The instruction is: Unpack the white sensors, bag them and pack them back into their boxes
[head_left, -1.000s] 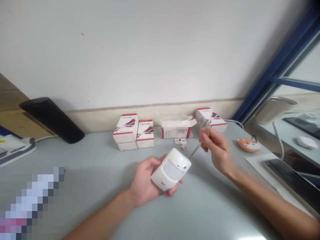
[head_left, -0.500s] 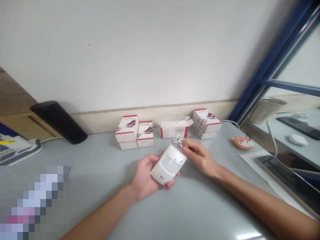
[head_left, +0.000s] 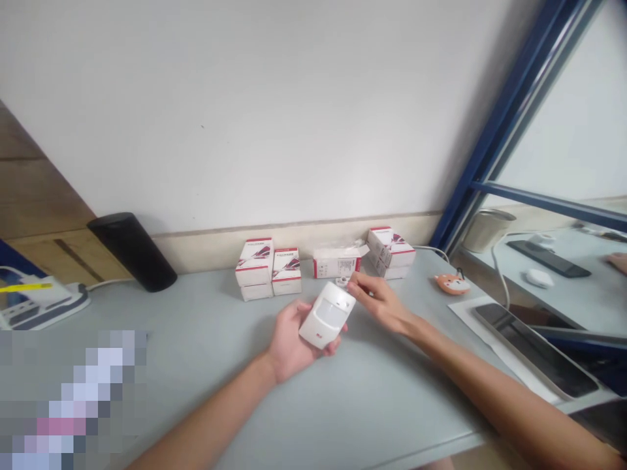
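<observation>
My left hand (head_left: 288, 339) is wrapped round a white motion sensor (head_left: 326, 314) with a frosted window and a small red mark, held a little above the grey table (head_left: 206, 339). My right hand (head_left: 379, 300) has its fingertips pinched at the sensor's top right corner. What those fingers hold is too small to make out. A small white bracket (head_left: 343, 281) lies just behind the sensor.
Several white and red boxes (head_left: 255, 264) line the wall, one open (head_left: 337, 261). A black cylinder (head_left: 132, 251) lies at the left, an orange fox-shaped case (head_left: 451, 284) and a tablet (head_left: 533, 349) at the right. Beyond the blue frame (head_left: 490, 143) stands another desk.
My right hand came down from holding a thin metal rod out from the sensor and now rests at the sensor's top edge; the rod no longer shows. The view shifted up and right.
</observation>
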`<state>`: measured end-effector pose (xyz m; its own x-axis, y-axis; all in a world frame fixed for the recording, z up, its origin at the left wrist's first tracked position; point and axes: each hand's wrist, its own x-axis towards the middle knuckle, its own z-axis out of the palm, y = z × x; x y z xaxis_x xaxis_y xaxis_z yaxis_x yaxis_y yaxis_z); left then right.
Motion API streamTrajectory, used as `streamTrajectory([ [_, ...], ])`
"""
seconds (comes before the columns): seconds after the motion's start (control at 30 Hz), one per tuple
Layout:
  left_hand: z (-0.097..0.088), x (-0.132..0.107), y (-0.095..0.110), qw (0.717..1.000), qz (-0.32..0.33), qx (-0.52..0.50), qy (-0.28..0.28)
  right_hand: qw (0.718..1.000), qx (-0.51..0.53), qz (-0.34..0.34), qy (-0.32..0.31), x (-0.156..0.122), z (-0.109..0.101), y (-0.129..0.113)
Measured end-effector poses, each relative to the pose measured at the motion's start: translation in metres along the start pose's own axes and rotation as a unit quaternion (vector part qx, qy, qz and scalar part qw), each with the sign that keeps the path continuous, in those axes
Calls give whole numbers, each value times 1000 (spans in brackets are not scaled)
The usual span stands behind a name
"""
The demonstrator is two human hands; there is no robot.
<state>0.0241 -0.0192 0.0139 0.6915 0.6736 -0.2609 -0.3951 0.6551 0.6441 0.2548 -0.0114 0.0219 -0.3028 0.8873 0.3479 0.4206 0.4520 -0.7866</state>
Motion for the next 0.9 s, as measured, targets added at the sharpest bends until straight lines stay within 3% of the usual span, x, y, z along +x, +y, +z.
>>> streamTrajectory([
  [0.13,-1,2,6,996,27,-66,53,977,-187,-52,92,8,-11,4],
  [0.27,0,0,14,975,144,-101,133,926,-330,-64,171,19,-9,-6],
  [0.4,-1,0,21,948,236,-118,180,900,-396,-50,174,44,15,-29],
  [0.6,-4,2,21,947,230,-107,198,860,-502,13,97,82,48,-47],
  [0.73,-3,3,18,949,241,-72,190,865,-480,5,144,77,46,-43],
  [0.9,-4,3,11,970,198,-44,138,921,-321,-56,214,49,42,-23],
])
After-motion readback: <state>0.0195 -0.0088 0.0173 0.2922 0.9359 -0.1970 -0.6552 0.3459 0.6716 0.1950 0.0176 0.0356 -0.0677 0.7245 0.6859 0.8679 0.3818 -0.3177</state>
